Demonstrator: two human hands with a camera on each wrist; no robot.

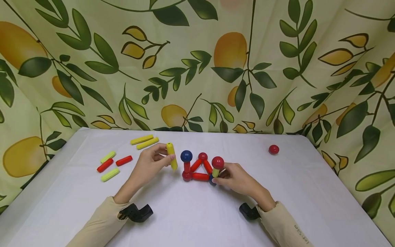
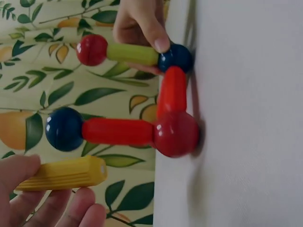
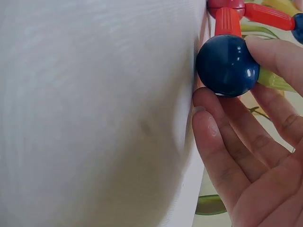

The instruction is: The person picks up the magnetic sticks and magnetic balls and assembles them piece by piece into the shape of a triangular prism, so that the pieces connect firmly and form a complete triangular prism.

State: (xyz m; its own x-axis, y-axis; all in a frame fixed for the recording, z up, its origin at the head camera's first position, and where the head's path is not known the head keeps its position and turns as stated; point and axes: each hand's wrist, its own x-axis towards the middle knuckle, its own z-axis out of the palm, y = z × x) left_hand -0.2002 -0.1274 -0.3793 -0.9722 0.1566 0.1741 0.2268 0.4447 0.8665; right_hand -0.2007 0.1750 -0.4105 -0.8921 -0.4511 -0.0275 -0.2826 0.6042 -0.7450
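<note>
My left hand (image 1: 151, 160) pinches a yellow magnetic rod (image 1: 171, 156), held nearly upright left of a triangular ball-and-rod frame. Red rods (image 1: 201, 176) form the triangle on the table, with a red ball (image 1: 202, 156) at its far corner. From its left corner ball (image 1: 187, 175), a short red rod rises to a blue ball (image 1: 186, 156) on top. At the right corner, my right hand (image 1: 237, 177) pinches the lower blue ball (image 3: 227, 66) between thumb and fingers. A light green rod (image 2: 132, 54) stands on that ball, topped by a red ball (image 1: 217, 162).
Two yellow rods (image 1: 142, 139) lie at the back left of the white table (image 1: 191, 216). Nearer on the left lie red rods (image 1: 124, 161) and light green rods (image 1: 110, 174). A loose red ball (image 1: 273, 149) sits at the back right. A leaf-patterned curtain (image 1: 191, 85) hangs behind.
</note>
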